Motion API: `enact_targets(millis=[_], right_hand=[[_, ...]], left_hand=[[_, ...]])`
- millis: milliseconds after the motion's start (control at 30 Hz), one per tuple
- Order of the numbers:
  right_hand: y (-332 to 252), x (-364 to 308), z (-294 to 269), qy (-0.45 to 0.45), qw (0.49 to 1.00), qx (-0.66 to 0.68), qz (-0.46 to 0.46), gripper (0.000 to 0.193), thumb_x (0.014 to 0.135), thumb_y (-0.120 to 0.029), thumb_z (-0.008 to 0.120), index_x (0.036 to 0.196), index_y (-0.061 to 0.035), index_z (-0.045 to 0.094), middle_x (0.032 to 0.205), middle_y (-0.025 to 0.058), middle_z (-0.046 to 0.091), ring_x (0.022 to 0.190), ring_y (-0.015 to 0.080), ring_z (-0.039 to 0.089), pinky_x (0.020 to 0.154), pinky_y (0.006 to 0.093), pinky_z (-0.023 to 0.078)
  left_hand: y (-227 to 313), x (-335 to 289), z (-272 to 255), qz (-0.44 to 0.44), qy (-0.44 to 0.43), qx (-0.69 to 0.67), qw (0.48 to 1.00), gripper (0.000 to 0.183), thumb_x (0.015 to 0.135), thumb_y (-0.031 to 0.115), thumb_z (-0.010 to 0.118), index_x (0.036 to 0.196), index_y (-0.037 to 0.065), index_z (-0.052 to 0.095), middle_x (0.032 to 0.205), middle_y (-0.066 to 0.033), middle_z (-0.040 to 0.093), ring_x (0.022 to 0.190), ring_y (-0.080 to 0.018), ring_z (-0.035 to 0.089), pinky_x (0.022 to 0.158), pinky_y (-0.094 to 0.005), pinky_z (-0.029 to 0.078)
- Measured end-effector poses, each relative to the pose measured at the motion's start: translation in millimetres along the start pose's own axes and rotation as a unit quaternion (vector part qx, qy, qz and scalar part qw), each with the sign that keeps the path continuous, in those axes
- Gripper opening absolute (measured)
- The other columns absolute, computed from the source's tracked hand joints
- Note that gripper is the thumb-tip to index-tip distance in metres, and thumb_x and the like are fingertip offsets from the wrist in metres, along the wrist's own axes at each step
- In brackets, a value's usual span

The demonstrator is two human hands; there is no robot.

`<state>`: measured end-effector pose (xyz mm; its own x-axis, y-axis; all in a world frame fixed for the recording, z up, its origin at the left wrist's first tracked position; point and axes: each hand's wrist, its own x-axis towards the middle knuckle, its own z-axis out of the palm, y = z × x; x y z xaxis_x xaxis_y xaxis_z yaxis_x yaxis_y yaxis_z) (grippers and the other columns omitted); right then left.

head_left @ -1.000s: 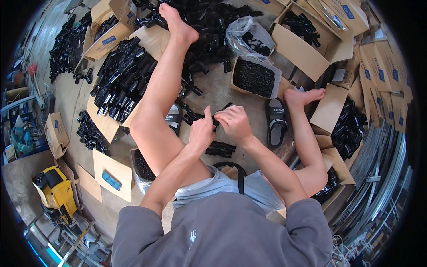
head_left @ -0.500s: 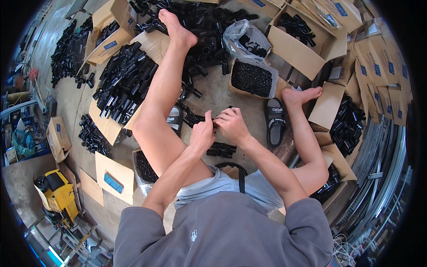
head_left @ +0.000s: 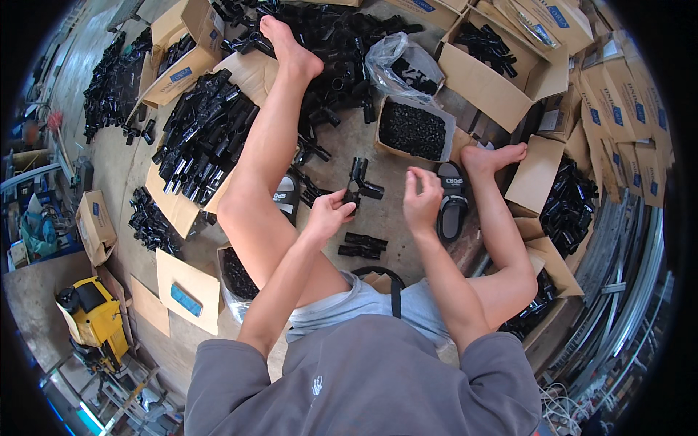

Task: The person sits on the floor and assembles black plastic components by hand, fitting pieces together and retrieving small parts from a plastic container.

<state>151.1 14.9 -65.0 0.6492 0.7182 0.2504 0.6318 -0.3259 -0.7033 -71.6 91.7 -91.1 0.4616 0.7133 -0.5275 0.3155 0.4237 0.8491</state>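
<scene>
My left hand (head_left: 329, 214) holds a black plastic pipe connector (head_left: 359, 183) with several branching sockets, raised above the concrete floor between my legs. My right hand (head_left: 422, 200) hovers just right of the connector, fingers curled and pinched; whether it holds a small part I cannot tell. Two more black connector pieces (head_left: 363, 246) lie on the floor below my hands. A small cardboard box of small black parts (head_left: 413, 131) stands just beyond my right hand.
Heaps of black connectors (head_left: 203, 138) lie on flattened cardboard at left and ahead. Open cardboard boxes (head_left: 494, 69) ring the far and right sides, with a clear plastic bag (head_left: 406, 64). Black sandals (head_left: 454, 200) sit by my feet. A yellow machine (head_left: 91, 320) stands at lower left.
My hands were pressed together on the part; now they have separated, the left lifting the connector forward while the right has come off it.
</scene>
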Motion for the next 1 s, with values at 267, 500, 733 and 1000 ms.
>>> enact_targets(millis=[267, 500, 733, 1000], right_hand=[[71.4, 90.7, 16.9, -0.110, 0.979, -0.174, 0.008, 0.016, 0.096, -0.019, 0.066, 0.105, -0.0085, 0.075, 0.109, 0.0127, 0.074, 0.106, 0.0355, 0.068, 0.092, 0.0484, 0.052], [107.4, 128.6, 53.7, -0.339, 0.882, -0.219, 0.245, 0.042, 0.076, -0.027, 0.090, 0.112, -0.0104, 0.078, 0.116, 0.0195, 0.076, 0.112, 0.0362, 0.072, 0.097, 0.0461, 0.056], [112.5, 134.7, 71.7, -0.344, 0.865, -0.253, 0.263, 0.031, 0.089, -0.010, 0.067, 0.118, -0.0023, 0.075, 0.127, 0.0242, 0.071, 0.122, 0.0404, 0.067, 0.101, 0.0482, 0.055], [-3.8, 76.0, 0.6, -0.209, 0.947, 0.177, 0.168, 0.019, 0.097, -0.013, 0.068, 0.108, 0.0000, 0.075, 0.090, 0.0073, 0.075, 0.081, 0.0142, 0.068, 0.075, 0.0291, 0.054]], left_hand=[[62.7, -24.0, 1.2, -0.152, -0.150, -0.446, 0.869, 0.033, 0.107, 0.016, 0.058, 0.136, -0.001, 0.058, 0.130, -0.0138, 0.067, 0.122, -0.0241, 0.065, 0.109, -0.0375, 0.054], [56.1, -25.8, 1.3, -0.122, -0.165, -0.518, 0.830, 0.034, 0.106, 0.021, 0.060, 0.137, 0.006, 0.058, 0.135, -0.0108, 0.066, 0.123, -0.0215, 0.065, 0.104, -0.0374, 0.053], [52.3, -18.2, 2.9, -0.122, -0.152, -0.523, 0.829, 0.031, 0.106, 0.022, 0.062, 0.135, 0.010, 0.060, 0.135, -0.0084, 0.067, 0.125, -0.0204, 0.064, 0.099, -0.0382, 0.051], [54.9, -16.3, 11.0, -0.113, -0.105, -0.483, 0.862, 0.030, 0.106, 0.021, 0.062, 0.134, 0.009, 0.060, 0.133, -0.0083, 0.068, 0.123, -0.0189, 0.065, 0.098, -0.0331, 0.052]])
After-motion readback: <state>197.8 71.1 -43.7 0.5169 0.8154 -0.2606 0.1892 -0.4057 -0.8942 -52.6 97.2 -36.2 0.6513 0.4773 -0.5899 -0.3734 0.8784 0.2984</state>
